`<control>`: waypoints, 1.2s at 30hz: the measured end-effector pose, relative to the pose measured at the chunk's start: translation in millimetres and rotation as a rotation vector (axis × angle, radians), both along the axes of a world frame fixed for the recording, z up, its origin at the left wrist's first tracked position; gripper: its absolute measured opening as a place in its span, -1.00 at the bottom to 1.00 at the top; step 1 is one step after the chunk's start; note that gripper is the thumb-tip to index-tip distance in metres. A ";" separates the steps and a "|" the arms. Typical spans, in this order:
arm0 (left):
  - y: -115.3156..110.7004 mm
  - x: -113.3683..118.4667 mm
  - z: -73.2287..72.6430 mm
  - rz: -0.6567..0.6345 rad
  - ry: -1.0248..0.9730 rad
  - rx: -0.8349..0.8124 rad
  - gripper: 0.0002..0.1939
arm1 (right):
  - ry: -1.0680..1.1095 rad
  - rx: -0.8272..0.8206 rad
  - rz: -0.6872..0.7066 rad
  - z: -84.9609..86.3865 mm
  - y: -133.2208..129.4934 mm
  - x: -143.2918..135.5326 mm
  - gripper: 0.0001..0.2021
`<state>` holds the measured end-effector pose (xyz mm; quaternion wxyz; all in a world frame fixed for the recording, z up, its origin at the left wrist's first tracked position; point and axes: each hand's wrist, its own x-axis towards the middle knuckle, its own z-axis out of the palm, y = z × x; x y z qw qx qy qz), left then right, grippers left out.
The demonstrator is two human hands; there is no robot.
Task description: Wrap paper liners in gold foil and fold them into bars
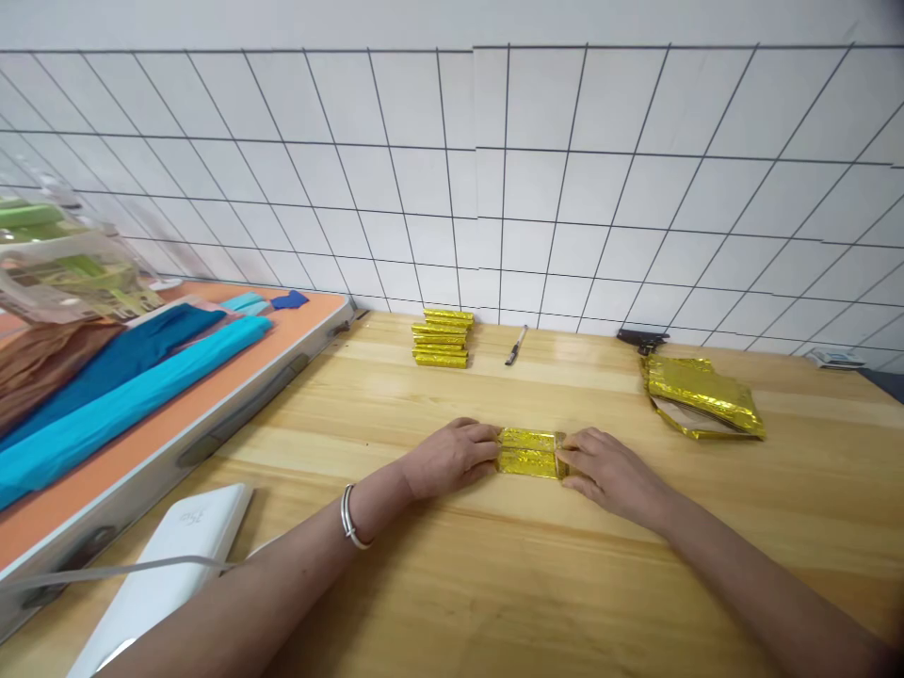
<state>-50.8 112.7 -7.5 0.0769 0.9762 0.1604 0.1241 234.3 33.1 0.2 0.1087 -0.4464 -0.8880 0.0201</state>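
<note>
A flat, folded piece of gold foil (528,452) lies on the wooden table, with a crease running lengthwise across it. On its left end the fingers of my left hand (456,459) are closed, the wrist wearing a silver bangle. My right hand (613,473) grips the right end, fingertips bent over the edge. Behind them, near the wall, several rolled or folded gold foil strips (442,339) are lined up. Over to the right sits a stack of larger gold foil sheets (699,391), with a pale inner side showing.
A pen (516,347) and a black clip (642,337) lie near the tiled wall. To the left, an orange-topped surface (297,325) holds blue and brown cloth and a plastic basket (63,273). A white power bank (176,556) with a cable rests at front left.
</note>
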 end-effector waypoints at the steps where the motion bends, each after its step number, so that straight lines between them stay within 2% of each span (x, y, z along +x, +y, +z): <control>1: -0.3 -0.4 -0.2 -0.008 0.008 0.012 -0.82 | -0.022 0.022 0.001 -0.3 -1.1 -1.0 -0.72; 7: -3.8 -0.8 6.0 -0.115 0.061 0.147 -0.84 | -0.212 0.165 0.037 -5.5 -9.4 -14.2 -0.75; 14: -6.4 10.0 18.9 -0.202 0.191 0.286 -0.81 | -0.340 0.201 0.015 -7.6 -13.3 -27.1 -0.70; 18: -12.2 9.3 12.5 -0.148 0.123 0.266 -0.81 | -0.317 0.255 -0.004 -15.3 -16.2 -22.6 -0.71; 21: -17.5 5.9 1.4 -0.042 0.042 0.212 -0.81 | -0.289 0.280 -0.007 -21.1 -18.2 -18.7 -0.71; 24: -22.1 4.3 -9.2 0.073 -0.076 0.140 -0.79 | -0.179 0.285 -0.054 -22.6 -19.2 -16.2 -0.74; 27: -24.7 5.3 -15.3 0.139 -0.167 0.090 -0.79 | -0.053 0.220 -0.135 -20.7 -19.7 -14.0 -0.71; 29: -25.3 6.1 -16.9 0.158 -0.195 0.071 -0.79 | 0.008 0.183 -0.160 -20.4 -19.9 -12.0 -0.70; 32: -25.2 5.7 -17.2 0.164 -0.201 0.058 -0.79 | 0.043 0.209 -0.160 -23.8 -19.8 -8.8 -0.73; 36: -24.8 3.4 -18.0 0.149 -0.193 0.052 -0.80 | 0.022 0.255 -0.085 -30.2 -19.1 -5.4 -0.78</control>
